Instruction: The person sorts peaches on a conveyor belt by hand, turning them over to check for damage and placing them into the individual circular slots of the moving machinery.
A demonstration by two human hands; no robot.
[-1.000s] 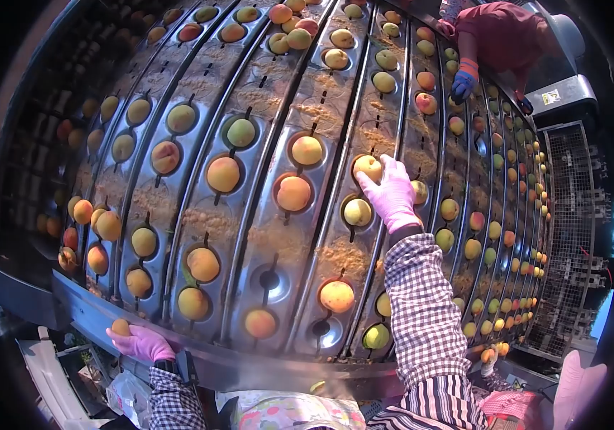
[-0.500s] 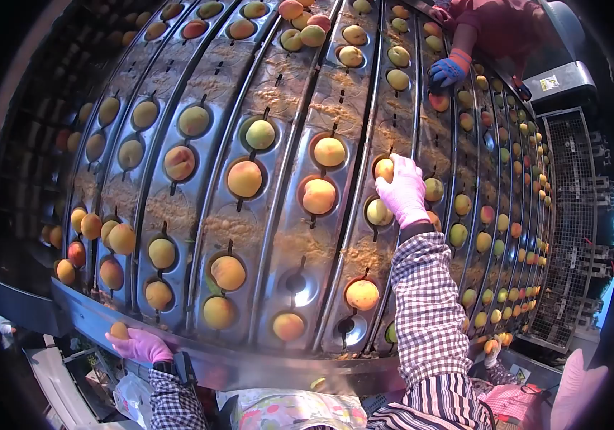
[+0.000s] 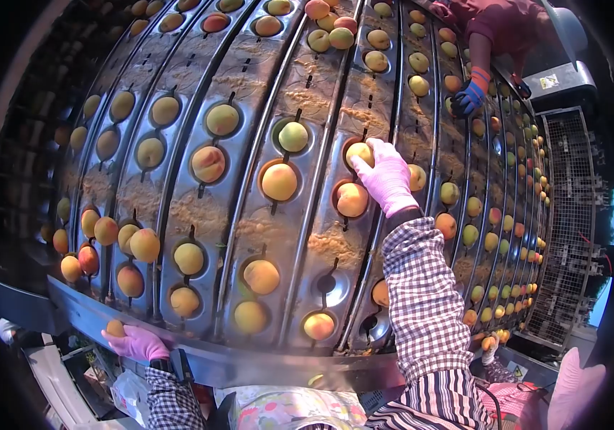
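My right hand (image 3: 386, 175), in a pink glove, has its fingers round the side of a yellow peach (image 3: 359, 154) that sits in a cup of the metal tray line. Just below it, a redder peach (image 3: 352, 200) fills the neighbouring cup. My left hand (image 3: 142, 343), gloved in pink too, is held low at the front rail with a small orange peach (image 3: 115, 328) at its fingertips. Left of my right hand, a green-yellow peach (image 3: 293, 136) and an orange one (image 3: 279, 182) lie in their cups.
Slatted metal trays (image 3: 249, 236) smeared with pulp carry many peaches. A front rail (image 3: 249, 365) runs before me. At top right, a co-worker's blue-gloved hand (image 3: 469, 99) reaches onto the trays. Another person's hand (image 3: 489, 344) is at lower right. A wire-mesh guard (image 3: 572, 215) stands right.
The trays and peaches have shifted right. My right hand has gone left, from one peach to another in the neighbouring row. My left hand has stayed nearly in place with its peach.
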